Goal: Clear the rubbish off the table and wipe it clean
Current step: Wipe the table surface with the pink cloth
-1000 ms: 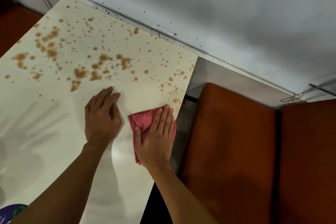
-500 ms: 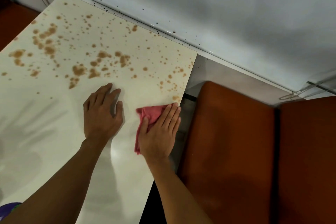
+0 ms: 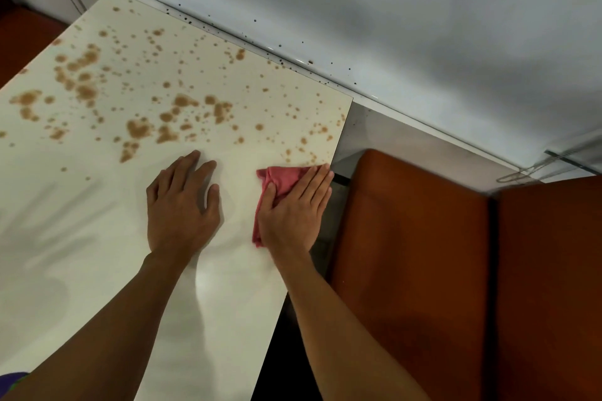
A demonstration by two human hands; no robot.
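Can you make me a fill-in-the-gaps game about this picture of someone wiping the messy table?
1. The right hand presses a cloth flat onto the ____.
2. The left hand lies flat and holds ____.
3. The spots not yet wiped are coloured ____.
Missing words: table; nothing; brown.

nothing readable here tbh, no words, labels, brands or numbers anywhere that I can make out, not on the table (image 3: 97, 254), the pink cloth (image 3: 283, 177), the wall (image 3: 423, 26) or the orange seats (image 3: 407, 254)
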